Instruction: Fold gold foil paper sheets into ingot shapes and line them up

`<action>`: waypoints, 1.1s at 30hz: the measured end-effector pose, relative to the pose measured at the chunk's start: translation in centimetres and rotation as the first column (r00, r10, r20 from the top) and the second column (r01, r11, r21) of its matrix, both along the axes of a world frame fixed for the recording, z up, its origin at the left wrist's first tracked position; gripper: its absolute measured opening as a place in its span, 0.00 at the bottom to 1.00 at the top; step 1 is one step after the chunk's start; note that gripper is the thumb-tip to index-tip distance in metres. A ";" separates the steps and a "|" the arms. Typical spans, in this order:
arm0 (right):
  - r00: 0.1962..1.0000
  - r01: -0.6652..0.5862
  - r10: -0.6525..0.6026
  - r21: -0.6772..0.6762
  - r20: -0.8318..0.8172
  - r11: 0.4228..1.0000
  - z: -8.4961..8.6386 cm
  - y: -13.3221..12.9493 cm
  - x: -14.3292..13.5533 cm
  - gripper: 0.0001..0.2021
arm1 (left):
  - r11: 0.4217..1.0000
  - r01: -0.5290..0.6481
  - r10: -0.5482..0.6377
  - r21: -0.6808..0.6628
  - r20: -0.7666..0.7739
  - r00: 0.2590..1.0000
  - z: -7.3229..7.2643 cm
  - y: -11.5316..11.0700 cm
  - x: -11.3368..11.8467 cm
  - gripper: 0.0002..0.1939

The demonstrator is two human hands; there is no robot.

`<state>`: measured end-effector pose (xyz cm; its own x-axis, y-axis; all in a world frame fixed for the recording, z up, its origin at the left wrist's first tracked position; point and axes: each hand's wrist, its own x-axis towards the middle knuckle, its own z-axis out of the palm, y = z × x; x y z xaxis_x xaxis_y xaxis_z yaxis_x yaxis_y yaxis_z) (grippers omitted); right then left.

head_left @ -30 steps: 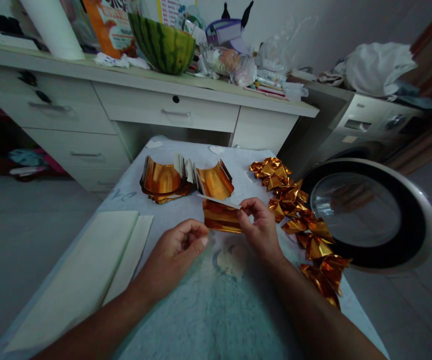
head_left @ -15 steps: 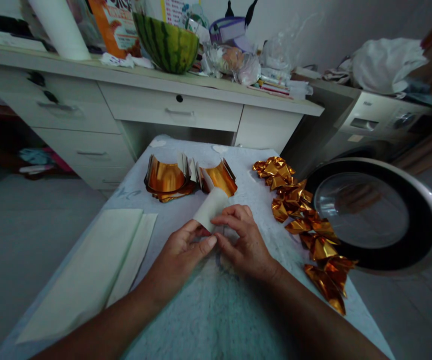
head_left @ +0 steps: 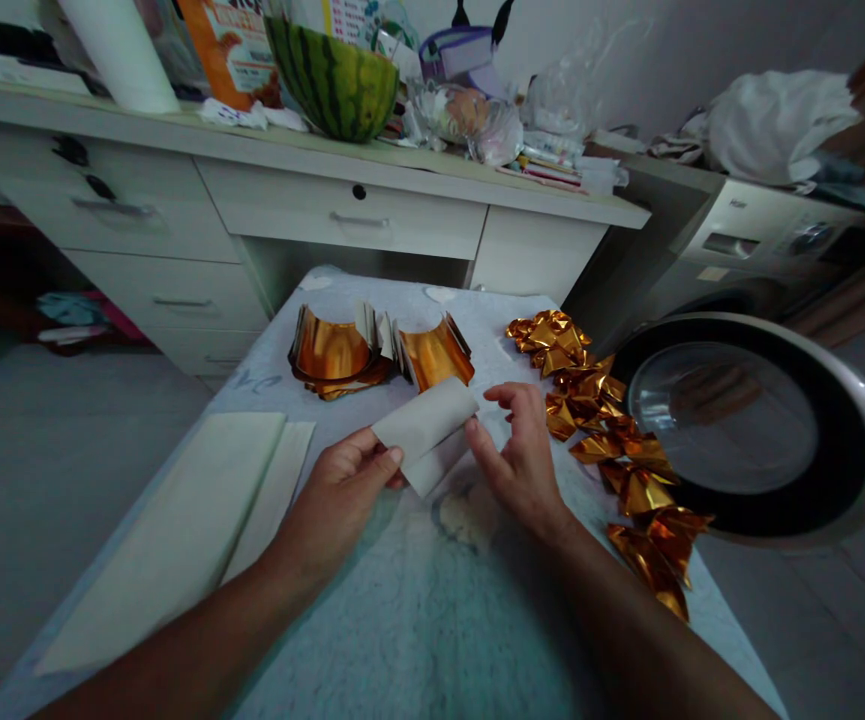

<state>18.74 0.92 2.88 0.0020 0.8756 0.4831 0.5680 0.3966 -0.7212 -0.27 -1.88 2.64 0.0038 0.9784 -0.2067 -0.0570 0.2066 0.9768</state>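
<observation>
A pale sheet of paper (head_left: 432,420), rolled into a loose tube with a flap hanging below, is held above the cloth-covered table. My left hand (head_left: 353,490) pinches its left end between thumb and fingers. At the tube's right end is my right hand (head_left: 518,455), its thumb at the paper's edge and its index finger lifted away from the thumb. Behind the tube stand two curved stacks of gold foil paper, a left stack (head_left: 331,348) and a right stack (head_left: 438,357). Folded gold foil pieces (head_left: 589,390) run in a row along the table's right side.
Flat pale paper sheets (head_left: 169,520) lie on the table's left side. An open washing machine door (head_left: 747,430) juts in beside the right edge. Beyond the table is a white desk (head_left: 357,220) bearing a cut watermelon (head_left: 334,85) and plastic bags.
The paper tube has turned more sideways, and a flap now shows beneath it. My right hand has shifted right, from the tube's near end to its other end, and its fingers have spread.
</observation>
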 end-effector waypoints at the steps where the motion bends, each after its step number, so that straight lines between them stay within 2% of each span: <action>1: 0.997 -0.025 0.019 -0.083 -0.069 0.996 -0.2 0.3 0.2 0.16 | 1.000 0.006 -0.006 -0.003 0.031 1.000 0.1 0.0 0.0 0.12; 2: 0.983 -0.101 0.068 -0.195 -0.171 0.976 -0.4 0.7 0.3 0.16 | 1.000 0.013 -0.013 -0.002 0.055 0.998 0.2 0.0 0.0 0.12; 4: 0.894 -0.339 0.172 -0.376 -0.413 0.862 -0.9 1.2 0.4 0.15 | 1.000 0.027 -0.028 0.011 0.074 0.997 0.2 0.2 0.0 0.13; 6: 0.807 -0.462 0.158 -0.442 -0.570 0.769 -1.3 1.5 0.4 0.15 | 0.999 0.015 -0.018 0.038 0.064 0.998 -0.1 0.4 -0.2 0.14; 10: 0.737 -0.519 0.101 -0.464 -0.668 0.718 -1.7 1.6 0.3 0.17 | 0.992 -0.073 0.073 0.098 0.001 0.997 -1.1 0.9 -0.6 0.25; 13: 0.740 -0.524 0.083 -0.494 -0.668 0.694 -1.8 1.5 0.2 0.21 | 0.988 -0.048 0.062 0.145 -0.096 0.993 -1.6 1.3 -1.0 0.25; 15: 0.784 -0.491 0.081 -0.534 -0.616 0.689 -1.9 1.6 0.3 0.23 | 0.984 0.008 0.030 0.178 -0.209 0.977 -1.6 1.4 -1.3 0.17; 17: 0.864 -0.420 0.118 -0.571 -0.490 0.705 -2.0 1.6 0.3 0.20 | 0.974 0.096 -0.017 0.203 -0.359 0.933 -1.5 1.4 -1.5 0.07; 18: 0.907 -0.367 0.142 -0.581 -0.396 0.727 -2.0 1.6 0.3 0.17 | 0.966 0.147 -0.041 0.211 -0.438 0.898 -1.5 1.4 -1.6 0.04; 20: 0.972 -0.231 0.171 -0.568 -0.159 0.790 -2.0 1.5 0.3 0.13 | 0.945 0.247 -0.078 0.215 -0.586 0.806 -1.4 1.3 -1.7 0.05; 23: 0.977 -0.074 0.162 -0.491 0.138 0.868 -1.8 1.3 0.1 0.13 | 0.902 0.370 -0.079 0.225 -0.754 0.652 -1.6 1.2 -1.7 0.09; 25: 0.958 -0.035 0.161 -0.459 0.239 0.888 -1.7 1.1 0.0 0.15 | 0.879 0.419 -0.047 0.229 -0.832 0.553 -1.7 1.1 -1.7 0.11; 28: 0.923 0.005 0.165 -0.440 0.347 0.898 -2.0 0.8 0.1 0.13 | 0.871 0.427 0.041 0.244 -0.902 0.430 -1.7 0.9 -1.6 0.11; 30: 0.899 0.014 0.176 -0.427 0.401 0.904 -2.1 0.7 0.1 0.10 | 0.857 0.437 0.080 0.273 -0.908 0.411 -1.6 0.8 -1.5 0.11; 33: 0.882 -0.004 0.210 -0.439 0.422 0.898 -1.9 0.9 0.3 0.07 | 0.797 0.530 -0.006 0.289 -0.874 0.487 -1.8 0.9 -1.4 0.14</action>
<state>19.01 1.85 0.99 -0.2297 0.9733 -0.0005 0.8391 0.1978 -0.5068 -1.63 -1.00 0.80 0.3764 0.9049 0.1988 0.7603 -0.4244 0.4919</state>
